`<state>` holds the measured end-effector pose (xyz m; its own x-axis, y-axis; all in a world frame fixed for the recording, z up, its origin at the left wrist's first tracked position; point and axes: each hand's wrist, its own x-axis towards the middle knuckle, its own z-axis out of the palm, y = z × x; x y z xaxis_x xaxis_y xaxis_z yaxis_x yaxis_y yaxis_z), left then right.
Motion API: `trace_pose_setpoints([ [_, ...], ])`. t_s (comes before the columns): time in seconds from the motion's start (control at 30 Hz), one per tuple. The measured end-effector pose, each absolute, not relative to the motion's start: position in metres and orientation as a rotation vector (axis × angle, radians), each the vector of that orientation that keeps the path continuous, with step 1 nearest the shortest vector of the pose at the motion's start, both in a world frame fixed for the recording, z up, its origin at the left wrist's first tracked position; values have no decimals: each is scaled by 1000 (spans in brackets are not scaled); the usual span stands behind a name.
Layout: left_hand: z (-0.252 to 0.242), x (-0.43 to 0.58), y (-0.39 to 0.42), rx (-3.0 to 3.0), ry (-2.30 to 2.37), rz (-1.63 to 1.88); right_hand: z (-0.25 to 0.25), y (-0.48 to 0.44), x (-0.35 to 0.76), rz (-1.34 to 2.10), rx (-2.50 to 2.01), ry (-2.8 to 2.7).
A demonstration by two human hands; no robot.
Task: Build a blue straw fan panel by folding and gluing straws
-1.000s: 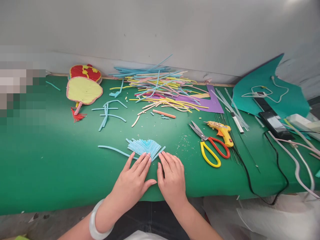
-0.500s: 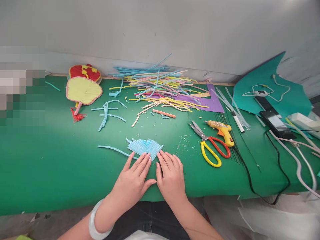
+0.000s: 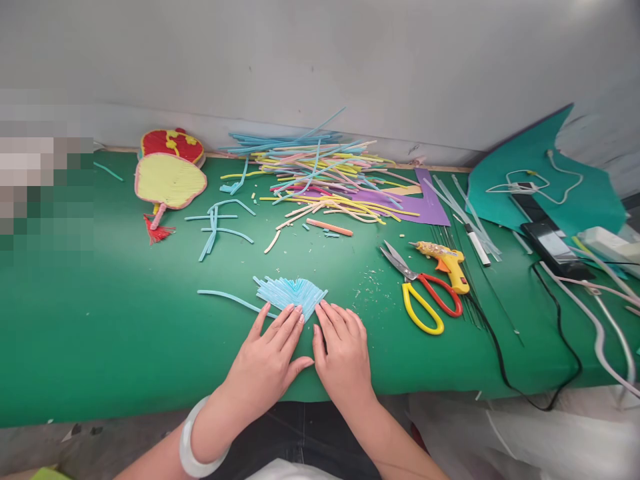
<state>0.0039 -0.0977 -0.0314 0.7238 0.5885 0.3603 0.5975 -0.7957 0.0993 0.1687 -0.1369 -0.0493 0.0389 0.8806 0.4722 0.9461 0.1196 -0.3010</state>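
Note:
A fan-shaped piece made of light blue pipe cleaners lies on the green tabletop in front of me. My left hand rests flat on its lower left edge, fingers stretched out. On the lower right edge lie the fingertips of my right hand, which is also flat, with its fingers extended. One loose blue pipe cleaner runs out leftward from under my left fingers. The bottom tip of the fan is partly hidden by my hands.
Scissors and a yellow glue gun with a black cord lie at right. Behind is a pile of coloured pipe cleaners. Two fan-shaped crafts, one with a yellow face, sit at back left. A power bank-like black device is far right.

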Motion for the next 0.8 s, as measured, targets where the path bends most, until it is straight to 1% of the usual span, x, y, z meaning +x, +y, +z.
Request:
trace_pose_setpoints([
  [0.8, -32, 5, -99, -2891, -1027, -623, -50, -138, 169, -151, -1772, -1801],
])
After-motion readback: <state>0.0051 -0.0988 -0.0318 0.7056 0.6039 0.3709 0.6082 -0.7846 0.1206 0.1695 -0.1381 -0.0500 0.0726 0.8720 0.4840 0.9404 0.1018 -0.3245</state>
